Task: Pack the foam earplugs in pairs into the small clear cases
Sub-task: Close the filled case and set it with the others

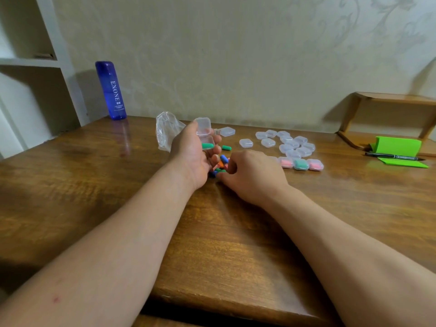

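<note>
The wooden desk (pixel 94 166) carried a blue bottle (pixel 111 90) marked ENONE, upright at the far left corner against the wall. A crumpled clear plastic bag (pixel 166 131) lay near the far edge. Near the right edge, a black pen (pixel 391 157) lay across green paper (pixel 398 147), in front of a wooden shelf riser (pixel 396 99). White shelving (pixel 30 62) stood beyond the left edge.

Dim, warm indoor light from off to the right: blue bottle (pixel 111 90) and wooden shelf (pixel 389 100) both throw soft shadows leftward on the wall (pixel 236 55). Mild sheen on table (pixel 94 185), with the bottle reflected in it. Wide-angle stretch at the edges and bottom corners. Overall slightly soft.
</note>
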Demonstrator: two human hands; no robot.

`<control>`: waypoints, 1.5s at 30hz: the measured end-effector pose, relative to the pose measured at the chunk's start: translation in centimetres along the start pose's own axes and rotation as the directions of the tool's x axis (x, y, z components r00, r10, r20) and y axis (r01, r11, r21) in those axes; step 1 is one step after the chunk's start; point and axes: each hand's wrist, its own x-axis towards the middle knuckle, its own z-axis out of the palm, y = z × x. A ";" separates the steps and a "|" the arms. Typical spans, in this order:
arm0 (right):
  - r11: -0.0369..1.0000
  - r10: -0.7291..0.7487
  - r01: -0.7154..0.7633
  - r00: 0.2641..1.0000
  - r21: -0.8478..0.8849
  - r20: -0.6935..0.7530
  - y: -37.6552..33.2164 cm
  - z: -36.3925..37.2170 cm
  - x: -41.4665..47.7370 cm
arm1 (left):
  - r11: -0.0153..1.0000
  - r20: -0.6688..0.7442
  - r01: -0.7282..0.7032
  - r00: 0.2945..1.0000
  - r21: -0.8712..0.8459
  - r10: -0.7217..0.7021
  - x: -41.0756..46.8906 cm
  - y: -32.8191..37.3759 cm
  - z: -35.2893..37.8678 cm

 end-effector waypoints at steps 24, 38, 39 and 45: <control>0.906 -0.043 0.177 0.942 0.384 -0.333 1.8 -1.6 0.1 | 0.981 0.363 0.056 0.924 0.187 -0.122 -1.6 -1.3 0.9; 0.919 -0.025 0.147 0.947 0.365 -0.320 2.0 -1.6 0.1 | 0.979 0.380 0.093 0.912 0.179 -0.156 -1.7 -1.4 0.7; 0.908 -0.008 0.147 0.942 0.393 -0.334 2.1 -1.7 0.2 | 0.980 0.379 0.088 0.913 0.178 -0.151 -1.7 -1.4 0.7; 0.796 0.166 0.058 0.936 0.603 -0.310 3.1 -2.5 0.3 | 0.976 0.408 0.101 0.896 0.194 -0.174 -1.7 -1.1 0.8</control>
